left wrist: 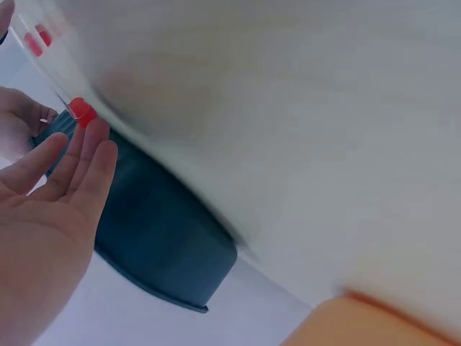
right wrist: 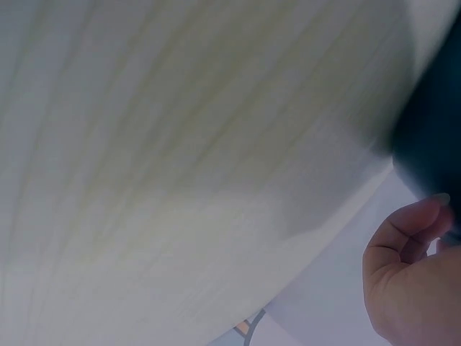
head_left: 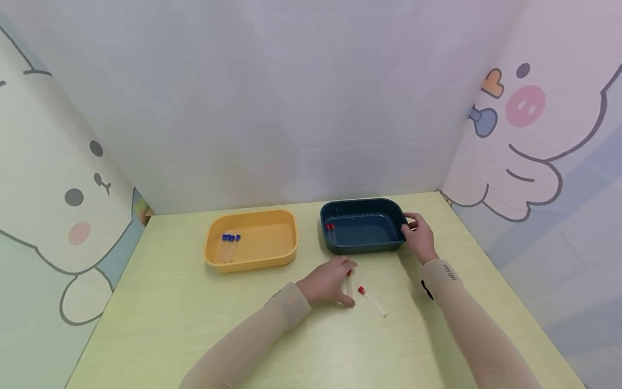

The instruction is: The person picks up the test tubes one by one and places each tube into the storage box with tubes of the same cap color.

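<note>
My left hand (head_left: 328, 282) is at the table with thumb and fingers spread on either side of a clear tube with a red cap (head_left: 349, 285). In the left wrist view its straight fingertips are by the red cap (left wrist: 81, 112). A second red-capped tube (head_left: 373, 302) lies slantwise to the right of that hand. My right hand (head_left: 420, 237) holds the right end of a dark blue tray (head_left: 364, 249), thumb and fingers at the rim. Two red-capped tubes (head_left: 330, 229) lie inside this tray, at its left side.
Left of the dark tray stands a yellow tray (head_left: 259, 263), holding several blue-capped tubes (head_left: 230, 247) at its left end. Behind both trays a pale wall (head_left: 291, 108) rises at the table's back edge. Cartoon-printed curtains (head_left: 539, 135) hang at both sides.
</note>
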Tool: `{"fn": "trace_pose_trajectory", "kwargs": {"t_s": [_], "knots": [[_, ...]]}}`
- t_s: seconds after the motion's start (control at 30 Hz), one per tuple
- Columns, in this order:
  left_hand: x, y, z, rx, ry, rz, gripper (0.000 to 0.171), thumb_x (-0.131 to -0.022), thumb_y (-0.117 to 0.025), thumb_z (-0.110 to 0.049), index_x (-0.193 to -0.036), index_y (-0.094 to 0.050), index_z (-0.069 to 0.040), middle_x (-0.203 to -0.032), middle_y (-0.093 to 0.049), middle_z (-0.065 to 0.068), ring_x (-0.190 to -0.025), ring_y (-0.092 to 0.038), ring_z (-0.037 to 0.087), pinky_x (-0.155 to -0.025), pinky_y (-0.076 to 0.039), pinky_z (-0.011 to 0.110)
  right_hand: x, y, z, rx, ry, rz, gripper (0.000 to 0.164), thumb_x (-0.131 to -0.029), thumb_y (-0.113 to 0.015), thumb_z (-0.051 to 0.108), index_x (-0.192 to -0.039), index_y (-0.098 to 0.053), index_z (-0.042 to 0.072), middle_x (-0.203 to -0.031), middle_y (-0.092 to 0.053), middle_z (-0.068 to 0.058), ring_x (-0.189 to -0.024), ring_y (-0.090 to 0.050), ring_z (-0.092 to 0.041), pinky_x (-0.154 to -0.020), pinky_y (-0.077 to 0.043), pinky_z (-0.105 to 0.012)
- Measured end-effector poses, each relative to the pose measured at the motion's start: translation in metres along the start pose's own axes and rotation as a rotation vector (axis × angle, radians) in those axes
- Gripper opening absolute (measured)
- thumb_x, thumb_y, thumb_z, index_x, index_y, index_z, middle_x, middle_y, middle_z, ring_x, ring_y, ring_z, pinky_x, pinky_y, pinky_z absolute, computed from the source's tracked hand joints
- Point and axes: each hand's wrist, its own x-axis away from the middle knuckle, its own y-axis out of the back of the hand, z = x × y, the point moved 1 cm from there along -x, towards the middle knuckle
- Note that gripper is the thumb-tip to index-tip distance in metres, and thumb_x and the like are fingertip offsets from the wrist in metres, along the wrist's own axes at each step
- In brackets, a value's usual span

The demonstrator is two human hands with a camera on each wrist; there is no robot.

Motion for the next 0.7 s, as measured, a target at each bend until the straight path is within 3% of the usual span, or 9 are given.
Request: {"fn": "trace_pose_trajectory", "kwargs": {"t_s": [0.4,0.7], "knots": [[-0.004,0.037,-0.008,0.039,-0.068,-0.029,0.092,-0.078,-0.086,-0.056,-0.150,-0.052,-0.012,-0.144,-0.057,0.003,-0.133,-0.055,0.019,-0.113,-0.050,0.029,0.000,0.001,-0.001,-0.013,-0.011,0.013,0.044,-0.107,-0.050,0.020,-0.151,-0.048,0.013,-0.120,-0.057,-0.020,-0.104,-0.054,-0.031,-0.074,-0.046,-0.026],[-0.013,0.065,0.002,0.180,-0.012,-0.078,0.092,-0.080,-0.086,-0.050,-0.155,-0.046,-0.015,-0.151,-0.053,0.003,-0.137,-0.054,0.020,-0.112,-0.052,0.034,-0.001,0.000,-0.002,-0.006,0.002,0.003,0.043,-0.107,-0.050,0.021,-0.150,-0.049,0.014,-0.119,-0.058,-0.019,-0.102,-0.055,-0.030,-0.073,-0.046,-0.026]]}}
